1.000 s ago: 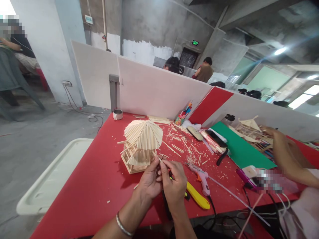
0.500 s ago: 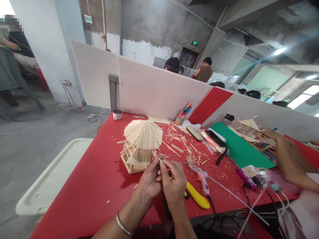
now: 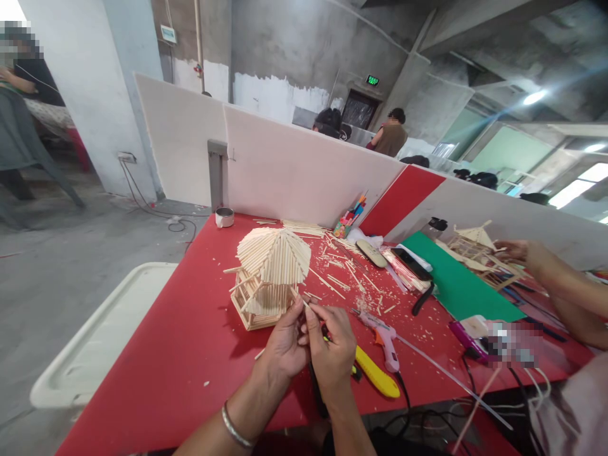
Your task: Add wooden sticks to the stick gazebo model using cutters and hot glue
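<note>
Just in front of a small pavilion model [image 3: 274, 259] made of wooden sticks, my two hands meet over the red table. My left hand [image 3: 286, 339] is closed, its thumb and finger pinching a short wooden stick [image 3: 306, 304]. Fingers of my right hand [image 3: 331, 335] pinch the same stick from the other side. The model stands upright with a sloping stick roof and a railed base. Close to my right hand lie a yellow-handled cutter [image 3: 377, 373] and a pink glue gun [image 3: 382, 335] with a long clear glue stick.
Loose sticks and shavings [image 3: 351, 275] litter the table behind. A pen cup [image 3: 342, 225], a phone [image 3: 411, 263], a green board [image 3: 460, 278] and a tape roll [image 3: 224, 217] lie around. At right, a co-worker's hand [image 3: 515, 251] touches another stick model [image 3: 479, 244]. A power strip [image 3: 470, 342] trails cables.
My hands and the stick stay almost still. On the right, the co-worker's arm has shifted, and the hand now shows at the other stick model.
</note>
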`<state>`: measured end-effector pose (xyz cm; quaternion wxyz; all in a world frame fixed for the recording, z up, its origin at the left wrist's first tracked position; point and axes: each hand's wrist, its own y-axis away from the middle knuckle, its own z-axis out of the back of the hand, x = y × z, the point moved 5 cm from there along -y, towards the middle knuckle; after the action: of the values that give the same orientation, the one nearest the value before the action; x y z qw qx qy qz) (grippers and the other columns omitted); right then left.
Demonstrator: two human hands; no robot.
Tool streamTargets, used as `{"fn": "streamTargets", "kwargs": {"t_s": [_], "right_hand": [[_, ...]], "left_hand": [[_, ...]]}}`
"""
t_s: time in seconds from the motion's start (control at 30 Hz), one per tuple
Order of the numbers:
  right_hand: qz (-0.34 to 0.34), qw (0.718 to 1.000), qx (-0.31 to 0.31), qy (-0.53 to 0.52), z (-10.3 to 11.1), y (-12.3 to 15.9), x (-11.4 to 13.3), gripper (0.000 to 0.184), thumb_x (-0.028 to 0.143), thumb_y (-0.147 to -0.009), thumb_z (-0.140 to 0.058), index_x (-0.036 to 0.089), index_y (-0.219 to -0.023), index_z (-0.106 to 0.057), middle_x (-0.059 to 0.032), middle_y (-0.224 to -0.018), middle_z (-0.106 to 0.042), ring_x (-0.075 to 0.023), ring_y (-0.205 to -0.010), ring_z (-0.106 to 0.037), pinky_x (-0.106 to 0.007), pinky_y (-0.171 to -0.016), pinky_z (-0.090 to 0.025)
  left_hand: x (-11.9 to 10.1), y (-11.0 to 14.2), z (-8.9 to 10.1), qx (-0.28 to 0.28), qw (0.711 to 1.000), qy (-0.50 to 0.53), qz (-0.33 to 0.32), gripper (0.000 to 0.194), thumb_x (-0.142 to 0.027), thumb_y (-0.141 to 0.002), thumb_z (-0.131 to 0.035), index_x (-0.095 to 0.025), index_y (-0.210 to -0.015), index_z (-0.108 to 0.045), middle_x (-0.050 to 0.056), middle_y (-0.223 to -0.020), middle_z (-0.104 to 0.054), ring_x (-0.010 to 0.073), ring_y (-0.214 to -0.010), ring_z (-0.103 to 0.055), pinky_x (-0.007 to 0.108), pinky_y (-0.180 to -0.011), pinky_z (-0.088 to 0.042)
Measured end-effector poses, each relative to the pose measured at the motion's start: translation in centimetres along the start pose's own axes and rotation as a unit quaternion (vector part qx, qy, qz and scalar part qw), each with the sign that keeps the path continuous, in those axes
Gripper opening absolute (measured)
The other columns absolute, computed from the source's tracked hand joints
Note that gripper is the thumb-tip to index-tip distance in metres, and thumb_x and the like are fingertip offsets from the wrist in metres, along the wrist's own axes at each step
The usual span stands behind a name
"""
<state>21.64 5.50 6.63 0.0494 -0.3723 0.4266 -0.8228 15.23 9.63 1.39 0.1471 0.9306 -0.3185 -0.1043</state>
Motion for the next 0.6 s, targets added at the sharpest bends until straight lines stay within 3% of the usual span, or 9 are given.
{"fn": "streamTargets", "kwargs": {"t_s": [0.6], "right_hand": [[0.011, 1.000, -0.001, -0.005, -0.09, -0.02, 0.12, 0.010, 0.021, -0.086, -0.058, 0.020, -0.091, -0.066, -0.0028, -0.081, -0.065, -0.0141, -0.076, -0.057, -0.027, -0.070, -0.047]], "left_hand": [[0.04, 0.09, -0.07, -0.005, 1.000, 0.020, 0.000, 0.017, -0.022, -0.074, -0.072, -0.007, -0.070, -0.064, -0.006, -0.043, -0.047, -0.0002, -0.032, -0.035, 0.008, -0.027, -0.023]]}}
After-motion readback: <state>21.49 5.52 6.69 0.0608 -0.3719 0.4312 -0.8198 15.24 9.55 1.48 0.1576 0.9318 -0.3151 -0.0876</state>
